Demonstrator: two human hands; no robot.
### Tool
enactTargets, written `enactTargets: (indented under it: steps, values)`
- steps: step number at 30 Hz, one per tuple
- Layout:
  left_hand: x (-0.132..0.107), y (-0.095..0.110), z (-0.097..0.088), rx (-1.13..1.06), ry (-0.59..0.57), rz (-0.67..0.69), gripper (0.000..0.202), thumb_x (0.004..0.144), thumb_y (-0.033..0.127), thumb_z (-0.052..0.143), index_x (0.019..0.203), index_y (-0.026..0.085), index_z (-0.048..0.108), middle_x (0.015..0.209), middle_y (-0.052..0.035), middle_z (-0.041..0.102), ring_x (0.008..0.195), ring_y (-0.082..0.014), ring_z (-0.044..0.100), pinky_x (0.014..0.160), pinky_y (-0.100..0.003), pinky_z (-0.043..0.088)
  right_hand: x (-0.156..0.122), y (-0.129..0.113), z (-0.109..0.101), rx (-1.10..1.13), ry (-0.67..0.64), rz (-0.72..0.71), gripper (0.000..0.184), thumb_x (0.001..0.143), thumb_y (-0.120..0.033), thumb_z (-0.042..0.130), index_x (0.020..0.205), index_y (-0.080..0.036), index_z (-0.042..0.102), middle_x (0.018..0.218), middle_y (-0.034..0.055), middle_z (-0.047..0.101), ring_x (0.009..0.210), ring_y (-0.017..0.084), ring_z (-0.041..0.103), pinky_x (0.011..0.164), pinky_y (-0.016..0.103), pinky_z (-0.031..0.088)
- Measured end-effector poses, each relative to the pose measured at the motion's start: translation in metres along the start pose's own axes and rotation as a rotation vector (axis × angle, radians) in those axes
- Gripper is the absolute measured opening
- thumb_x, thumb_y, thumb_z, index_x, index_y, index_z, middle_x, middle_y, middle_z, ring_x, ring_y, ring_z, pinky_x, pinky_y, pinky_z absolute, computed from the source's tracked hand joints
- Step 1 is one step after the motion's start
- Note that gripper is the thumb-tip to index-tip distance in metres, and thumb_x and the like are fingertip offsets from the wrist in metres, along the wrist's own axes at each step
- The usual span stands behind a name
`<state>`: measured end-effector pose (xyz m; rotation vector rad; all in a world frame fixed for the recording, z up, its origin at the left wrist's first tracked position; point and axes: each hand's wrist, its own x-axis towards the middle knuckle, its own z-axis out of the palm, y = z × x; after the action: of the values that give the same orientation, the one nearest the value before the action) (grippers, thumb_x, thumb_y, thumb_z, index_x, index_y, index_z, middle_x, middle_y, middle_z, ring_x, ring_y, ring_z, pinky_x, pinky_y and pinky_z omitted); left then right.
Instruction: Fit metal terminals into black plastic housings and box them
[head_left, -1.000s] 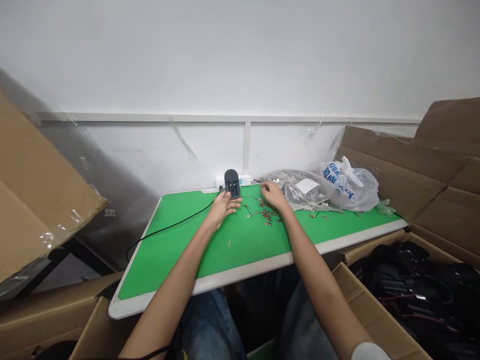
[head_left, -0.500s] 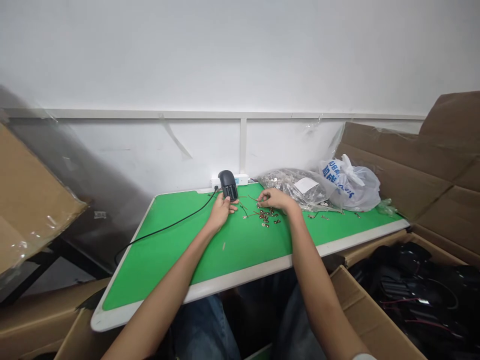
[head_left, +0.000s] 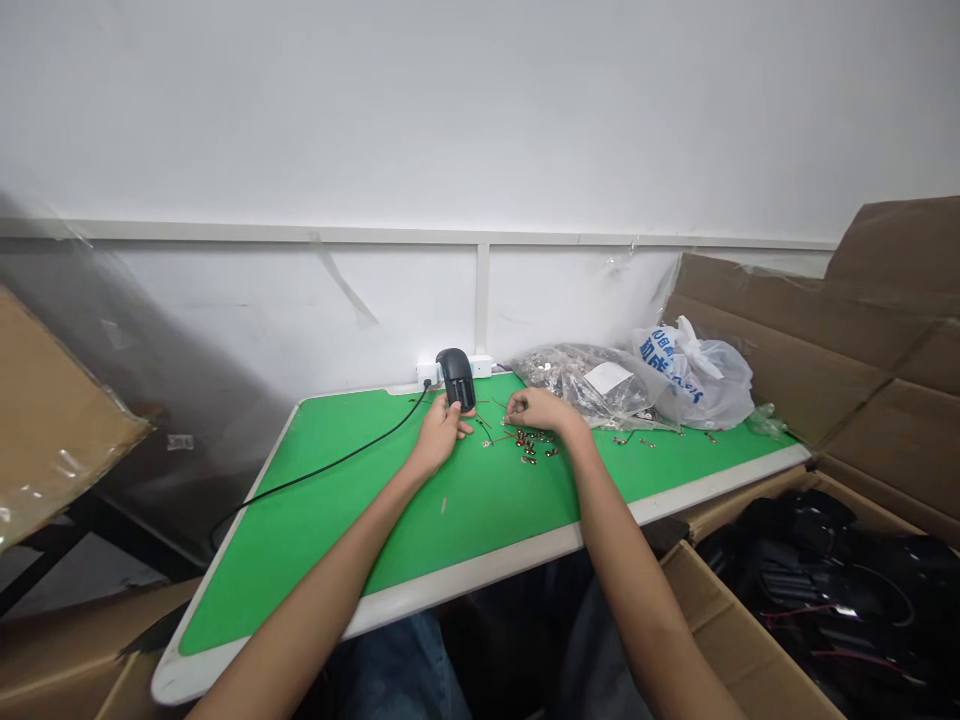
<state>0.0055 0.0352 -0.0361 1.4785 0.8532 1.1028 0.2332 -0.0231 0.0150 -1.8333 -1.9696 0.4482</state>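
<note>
Both my arms reach across a green table mat [head_left: 330,520]. My left hand [head_left: 437,432] lies on the mat just below a small black device [head_left: 456,379] with a black cable [head_left: 322,467]; its fingertips touch the device's base and look loosely curled. My right hand [head_left: 537,409] is pinched, fingers together, over a scatter of small copper-coloured metal parts [head_left: 529,443]. What the pinch holds is too small to name.
A clear bag of metal parts [head_left: 581,372] and a white plastic bag with blue print [head_left: 697,375] lie at the back right. A white power strip [head_left: 471,368] sits by the wall. Cardboard boxes flank both sides; the right one [head_left: 825,590] holds black items and wires.
My right hand drew back left from the clear bag and closed into a pinch over the loose parts. My left hand stayed by the black device. The view shifted slightly.
</note>
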Motion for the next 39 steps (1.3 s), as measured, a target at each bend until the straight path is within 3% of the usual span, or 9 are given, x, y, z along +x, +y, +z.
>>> enactTargets:
  steps: [4, 11, 17, 24, 30, 35, 39]
  values:
    - [0.0, 0.002, 0.002, 0.002, 0.013, -0.022, 0.031, 0.098, 0.038, 0.061, 0.119, 0.016, 0.055, 0.097, -0.0096, 0.079, 0.06, -0.0124, 0.07, 0.052, -0.021, 0.049, 0.002, -0.001, 0.002, 0.024, 0.045, -0.036, 0.005, 0.083, -0.021, 0.073, 0.083, -0.02, 0.077, 0.087, 0.0035, 0.077, 0.075, 0.017, 0.065, 0.065, 0.025, 0.042]
    - [0.0, 0.004, 0.006, -0.009, 0.039, -0.045, 0.025, 0.099, 0.034, 0.059, 0.116, 0.017, 0.054, 0.098, -0.0093, 0.079, 0.058, -0.0112, 0.069, 0.049, -0.019, 0.045, 0.005, 0.0, 0.001, 0.068, 0.271, -0.166, 0.009, 0.085, -0.017, 0.067, 0.085, -0.018, 0.076, 0.095, 0.0075, 0.078, 0.089, 0.022, 0.069, 0.083, 0.032, 0.049]
    - [0.0, 0.003, 0.003, -0.036, -0.047, -0.019, 0.033, 0.095, 0.041, 0.063, 0.118, 0.02, 0.052, 0.101, -0.008, 0.079, 0.071, -0.0151, 0.075, 0.052, -0.019, 0.047, 0.008, -0.011, 0.009, 0.451, 0.34, -0.167, 0.011, 0.082, -0.027, 0.067, 0.086, -0.018, 0.071, 0.087, 0.0048, 0.075, 0.08, 0.019, 0.068, 0.077, 0.031, 0.053]
    - [0.0, 0.002, 0.003, -0.001, -0.134, 0.017, 0.039, 0.091, 0.038, 0.066, 0.122, 0.021, 0.05, 0.111, -0.0086, 0.076, 0.078, -0.016, 0.076, 0.055, -0.021, 0.048, 0.018, -0.042, 0.036, 0.866, 0.294, -0.1, 0.021, 0.073, -0.034, 0.076, 0.087, -0.02, 0.068, 0.075, 0.0009, 0.07, 0.068, 0.016, 0.067, 0.065, 0.028, 0.054]
    - [0.0, 0.002, 0.003, -0.077, -0.109, 0.025, 0.043, 0.086, 0.038, 0.074, 0.119, 0.022, 0.052, 0.097, -0.0053, 0.076, 0.086, -0.0191, 0.076, 0.057, -0.022, 0.05, 0.016, -0.056, 0.045, 1.003, 0.307, 0.005, 0.029, 0.068, -0.04, 0.083, 0.079, -0.019, 0.066, 0.064, 0.0009, 0.07, 0.059, 0.017, 0.069, 0.054, 0.025, 0.051]
    - [-0.001, 0.001, 0.002, -0.068, -0.113, 0.034, 0.045, 0.084, 0.037, 0.076, 0.12, 0.02, 0.055, 0.081, 0.0002, 0.072, 0.074, -0.0153, 0.069, 0.057, -0.022, 0.05, 0.019, -0.064, 0.055, 1.014, 0.3, 0.082, 0.029, 0.066, -0.037, 0.084, 0.075, -0.019, 0.063, 0.06, 0.0012, 0.07, 0.054, 0.015, 0.067, 0.049, 0.022, 0.048]
    - [0.0, -0.001, 0.002, -0.055, -0.091, 0.039, 0.046, 0.085, 0.033, 0.073, 0.125, 0.019, 0.054, 0.083, -0.0005, 0.07, 0.078, -0.0166, 0.069, 0.058, -0.023, 0.052, 0.02, -0.064, 0.061, 1.002, 0.342, 0.13, 0.027, 0.067, -0.034, 0.083, 0.074, -0.019, 0.061, 0.06, 0.0008, 0.07, 0.055, 0.015, 0.069, 0.049, 0.022, 0.048]
